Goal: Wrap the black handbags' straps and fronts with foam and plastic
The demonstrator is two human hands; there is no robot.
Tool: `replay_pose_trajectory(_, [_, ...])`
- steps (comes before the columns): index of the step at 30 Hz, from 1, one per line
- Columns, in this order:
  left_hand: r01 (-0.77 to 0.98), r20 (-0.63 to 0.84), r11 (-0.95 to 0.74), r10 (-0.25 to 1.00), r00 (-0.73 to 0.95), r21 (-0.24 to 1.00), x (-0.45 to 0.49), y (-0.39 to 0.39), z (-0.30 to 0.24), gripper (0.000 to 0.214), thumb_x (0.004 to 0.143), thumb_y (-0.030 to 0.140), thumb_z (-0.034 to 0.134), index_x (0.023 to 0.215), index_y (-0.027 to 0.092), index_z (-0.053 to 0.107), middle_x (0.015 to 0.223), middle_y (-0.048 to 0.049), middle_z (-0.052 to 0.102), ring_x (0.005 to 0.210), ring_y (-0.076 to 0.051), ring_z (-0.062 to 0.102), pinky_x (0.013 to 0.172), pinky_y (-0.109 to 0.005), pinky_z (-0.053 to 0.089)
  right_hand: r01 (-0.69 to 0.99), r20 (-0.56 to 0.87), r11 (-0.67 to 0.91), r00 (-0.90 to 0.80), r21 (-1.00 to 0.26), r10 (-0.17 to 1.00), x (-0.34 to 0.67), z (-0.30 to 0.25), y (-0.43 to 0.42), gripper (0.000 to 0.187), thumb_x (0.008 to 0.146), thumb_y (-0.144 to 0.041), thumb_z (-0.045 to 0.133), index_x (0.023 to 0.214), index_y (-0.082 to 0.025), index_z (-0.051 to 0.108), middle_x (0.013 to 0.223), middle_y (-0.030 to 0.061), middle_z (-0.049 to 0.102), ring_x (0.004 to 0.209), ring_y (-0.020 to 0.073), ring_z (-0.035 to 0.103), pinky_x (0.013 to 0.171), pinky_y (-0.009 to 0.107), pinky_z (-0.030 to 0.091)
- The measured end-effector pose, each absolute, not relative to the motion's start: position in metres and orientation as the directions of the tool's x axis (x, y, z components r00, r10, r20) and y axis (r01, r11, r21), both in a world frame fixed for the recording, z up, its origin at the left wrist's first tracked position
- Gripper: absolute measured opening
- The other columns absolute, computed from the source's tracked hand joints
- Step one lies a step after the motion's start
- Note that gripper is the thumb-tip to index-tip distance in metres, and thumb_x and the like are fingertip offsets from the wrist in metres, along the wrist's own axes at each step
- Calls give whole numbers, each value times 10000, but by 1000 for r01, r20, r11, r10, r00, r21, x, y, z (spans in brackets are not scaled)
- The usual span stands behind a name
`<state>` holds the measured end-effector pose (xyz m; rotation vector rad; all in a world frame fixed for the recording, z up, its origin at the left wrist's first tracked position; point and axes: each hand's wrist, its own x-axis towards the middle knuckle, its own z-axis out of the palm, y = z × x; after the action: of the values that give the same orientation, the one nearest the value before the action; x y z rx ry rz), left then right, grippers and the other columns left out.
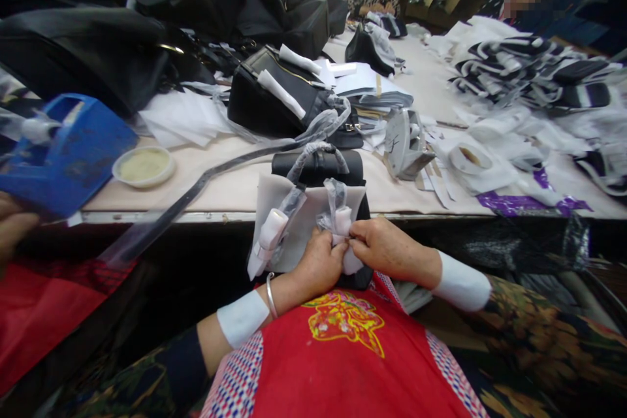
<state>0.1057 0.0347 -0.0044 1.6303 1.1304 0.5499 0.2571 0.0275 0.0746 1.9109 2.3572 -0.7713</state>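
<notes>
A black handbag (pixel 318 168) with plastic-wrapped handles leans against the table edge above my lap, its front covered by a white sheet (pixel 274 199). My left hand (pixel 319 266) and my right hand (pixel 381 247) meet at the bag's lower right side. Both are closed, pinching a white paper wrap (pixel 343 222) around a handle fitting. A second wrapped fitting (pixel 268 235) hangs at the left. A long black strap (pixel 196 186) in clear plastic trails from the bag to the left.
On the table stand a blue tape dispenser (pixel 63 150), a small dish of paste (pixel 143 166), more black bags (pixel 279 95), paper sheets, a tape roll (pixel 469 158) and a grey tool (pixel 404 144). Another person's hand (pixel 12 225) shows at left. Two people sit at the far end.
</notes>
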Motion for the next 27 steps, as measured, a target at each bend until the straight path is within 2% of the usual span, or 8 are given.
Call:
replay_pose_trajectory(7, [259,-245,133,847,471,957,100,35,-2,212,905,256,576,1012,119,697,993,-105,709,942,-246,642,882,-370,495,838,-201,198,-339,-509,919,270,59,29,241,814,-108,539,587,-173,487,534,-44,443,508,88,394,535,245,244])
replay_pose_trajectory(13, [111,-295,277,810,508,954,96,36,-1,221,873,280,607,1010,136,704,906,-69,705,832,-204,625,767,-303,500,740,-132,293,-457,-606,880,287,44,34,246,919,-236,545,699,-154,618,615,-17,555,572,103,493,568,233,314])
replay_pose_trajectory(17, [16,-309,370,751,584,929,94,35,-8,256,848,291,622,1041,138,692,925,-54,686,770,-167,600,690,-268,488,642,-127,250,-481,-725,867,299,32,42,293,919,-349,609,710,-152,664,611,-10,593,579,111,534,564,221,362])
replay_pose_trajectory(21, [-68,-342,509,665,664,858,91,36,-16,330,795,321,671,1072,141,659,882,-32,666,714,-147,594,656,-263,486,521,-148,149,-486,-840,861,303,21,48,355,875,-435,666,666,-147,668,574,-16,581,549,110,511,534,217,382])
replay_pose_trajectory(23, [-51,-348,510,653,672,859,90,38,-16,350,756,286,677,1068,130,656,875,-37,675,715,-155,605,654,-268,487,483,-164,109,-489,-869,857,302,20,48,359,880,-441,658,679,-144,672,593,-10,600,564,114,528,545,216,404])
replay_pose_trajectory(27, [58,-303,343,726,617,938,94,38,-5,348,683,215,717,1015,114,686,922,-65,719,801,-192,648,712,-284,507,479,-165,129,-523,-868,837,300,24,44,312,910,-384,622,726,-139,683,656,5,641,624,124,573,608,219,442])
